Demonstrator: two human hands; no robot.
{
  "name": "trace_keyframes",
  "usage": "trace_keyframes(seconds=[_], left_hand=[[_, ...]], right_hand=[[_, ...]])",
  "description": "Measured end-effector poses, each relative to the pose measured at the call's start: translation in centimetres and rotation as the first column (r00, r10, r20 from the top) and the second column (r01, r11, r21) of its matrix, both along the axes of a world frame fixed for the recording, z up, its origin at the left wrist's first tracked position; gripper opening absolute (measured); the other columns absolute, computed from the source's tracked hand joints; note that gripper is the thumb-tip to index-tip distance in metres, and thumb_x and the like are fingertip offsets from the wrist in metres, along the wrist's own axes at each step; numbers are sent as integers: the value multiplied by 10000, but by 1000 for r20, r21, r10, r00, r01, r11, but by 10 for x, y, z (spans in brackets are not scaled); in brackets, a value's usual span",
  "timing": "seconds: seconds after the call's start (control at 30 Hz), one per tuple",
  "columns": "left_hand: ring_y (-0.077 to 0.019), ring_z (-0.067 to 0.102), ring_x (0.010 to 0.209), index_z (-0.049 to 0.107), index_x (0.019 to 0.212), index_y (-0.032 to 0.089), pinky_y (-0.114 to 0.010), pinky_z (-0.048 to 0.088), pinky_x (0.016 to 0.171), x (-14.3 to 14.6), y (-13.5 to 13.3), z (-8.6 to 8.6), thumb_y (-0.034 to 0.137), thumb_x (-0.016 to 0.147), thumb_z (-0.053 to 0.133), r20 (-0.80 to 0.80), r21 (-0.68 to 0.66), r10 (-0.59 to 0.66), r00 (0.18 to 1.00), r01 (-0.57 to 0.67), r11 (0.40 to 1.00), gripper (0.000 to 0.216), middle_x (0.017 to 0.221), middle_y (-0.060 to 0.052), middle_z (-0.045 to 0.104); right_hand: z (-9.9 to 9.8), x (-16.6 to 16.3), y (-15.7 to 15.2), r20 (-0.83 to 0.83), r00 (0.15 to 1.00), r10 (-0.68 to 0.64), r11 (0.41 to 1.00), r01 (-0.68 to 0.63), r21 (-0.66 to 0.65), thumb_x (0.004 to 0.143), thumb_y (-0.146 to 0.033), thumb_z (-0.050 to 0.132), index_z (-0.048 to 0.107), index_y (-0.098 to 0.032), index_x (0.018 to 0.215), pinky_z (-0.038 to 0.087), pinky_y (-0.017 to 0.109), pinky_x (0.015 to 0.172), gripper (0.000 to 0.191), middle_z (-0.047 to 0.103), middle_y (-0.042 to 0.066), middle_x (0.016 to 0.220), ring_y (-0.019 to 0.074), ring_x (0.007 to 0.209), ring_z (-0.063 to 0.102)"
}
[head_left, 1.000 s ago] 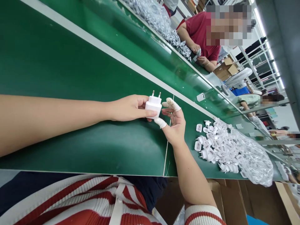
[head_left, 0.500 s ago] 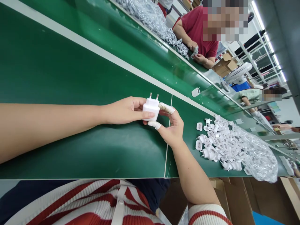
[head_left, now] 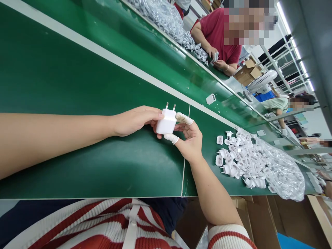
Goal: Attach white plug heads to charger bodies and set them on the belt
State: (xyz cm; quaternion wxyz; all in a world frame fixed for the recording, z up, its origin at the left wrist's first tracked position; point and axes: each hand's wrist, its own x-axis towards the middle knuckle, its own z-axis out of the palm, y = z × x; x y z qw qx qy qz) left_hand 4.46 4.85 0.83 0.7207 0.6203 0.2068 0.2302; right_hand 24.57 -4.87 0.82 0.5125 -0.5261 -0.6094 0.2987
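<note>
A white two-pin plug charger [head_left: 166, 125] is held between my two hands above the green bench, its metal pins pointing away from me. My left hand [head_left: 136, 119] grips its left side, with the thumb at the upper left shoulder and fingertips behind. My right hand [head_left: 191, 140] pinches the right side and bottom edge; white finger cots cover its thumb and index finger. Right of my hands lies a heap of white plug parts [head_left: 240, 155], some with pins showing, spilling from a clear plastic bag [head_left: 286, 173].
A white charger housing [head_left: 211, 99] lies on the green conveyor belt [head_left: 166, 65] beyond a white strip [head_left: 116, 61]. Across it, a co-worker in a red shirt [head_left: 216, 29] handles small white parts beside another pile [head_left: 178, 31]. Cardboard boxes [head_left: 261, 218] stand below the bench's right edge.
My left thumb has shifted from the charger's lower front up to its upper left shoulder. The housing on the belt has moved left. My right hand keeps nearly the same hold.
</note>
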Motion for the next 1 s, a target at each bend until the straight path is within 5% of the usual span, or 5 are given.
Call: trace_keyframes(seconds=[0.13,0.33,0.63,1.0], left_hand=[[-273,732,707,758,869,140,-437,587,857,-1,1,0,493,927,604,-9,-46,15,1000,-15,999,389,782,-114,779],[-255,700,629,768,939,120,-441,593,844,-3,6,1,468,955,492,-28,-72,5,1000,-7,997,444,842,-130,801],[-180,613,599,731,950,106,-336,523,689,-7,1,19,389,960,511,70,-250,70,995,-51,967,358,791,-65,787],[-182,585,637,719,957,133,-362,504,732,-6,2,17,422,926,521,65,-293,110,992,-86,952,352,802,-45,786]], right_hand=[[3,-1,0,-161,986,45,989,-67,-135,636,-532,975,691,-288,1286,663,437,902,750,784,55,1151,190,852,727],[12,-2,-2,-414,910,30,935,-172,-311,821,-547,814,773,-250,1197,652,471,973,481,814,61,1119,227,959,768],[17,2,0,-415,909,38,904,-208,-373,918,-583,623,767,-232,1218,640,503,1027,484,704,87,1449,272,1186,735],[15,5,-1,-407,911,68,914,-220,-340,906,-507,582,782,-231,1147,617,538,1029,417,705,89,1447,293,1181,730]])
